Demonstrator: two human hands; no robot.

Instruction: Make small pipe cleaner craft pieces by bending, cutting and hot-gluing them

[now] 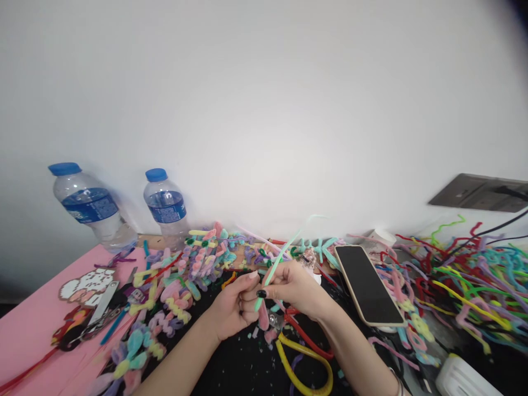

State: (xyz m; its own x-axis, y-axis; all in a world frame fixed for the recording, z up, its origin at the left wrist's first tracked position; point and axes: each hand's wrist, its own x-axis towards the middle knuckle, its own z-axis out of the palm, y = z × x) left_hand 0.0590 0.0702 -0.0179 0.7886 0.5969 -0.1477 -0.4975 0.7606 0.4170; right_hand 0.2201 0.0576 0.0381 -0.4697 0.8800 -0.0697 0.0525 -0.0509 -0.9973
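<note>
My left hand (231, 308) and my right hand (295, 289) meet over the black table top, fingers pinched together. Both grip a mint-green pipe cleaner (278, 261) that rises up and to the right from between the fingers. A pink fuzzy piece (263, 318) hangs just below the hands, held at the same pinch. Yellow-handled scissors (303, 366) lie on the table right under my wrists, with a red pipe cleaner (307, 341) across them.
Finished pastel pipe-cleaner twists (193, 264) are heaped left and behind. A phone (367, 283) lies face up on the right beside a tangle of loose pipe cleaners (466, 275). Two water bottles (93, 212) stand by the wall. Nail clippers (103, 305) rest on a pink sheet (28, 330).
</note>
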